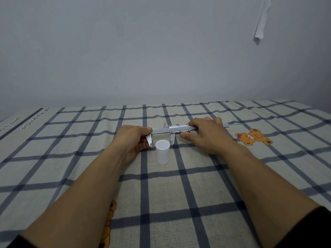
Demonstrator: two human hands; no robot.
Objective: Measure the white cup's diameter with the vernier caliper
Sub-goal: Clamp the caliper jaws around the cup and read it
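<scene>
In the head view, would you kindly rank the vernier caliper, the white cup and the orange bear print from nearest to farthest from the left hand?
From the left hand:
1. vernier caliper, its left end in the fingers.
2. white cup, just right of the hand.
3. orange bear print, far right on the cloth.

A plain pale grey wall (143,51) fills the upper half of the view and is lit evenly and softly, with no hard shadows cast on it. Near its upper right, a torn strip of white paper (261,20) is seen hanging down, its lower end curled away from the surface. Below the wall, a flat surface is covered by a cream cloth (179,185) crossed with dark blue checks, on which an orange cartoon bear (254,136) is printed at the right, another bear (108,222) near the bottom edge, and dark lettering (35,119) at the far left.
</scene>
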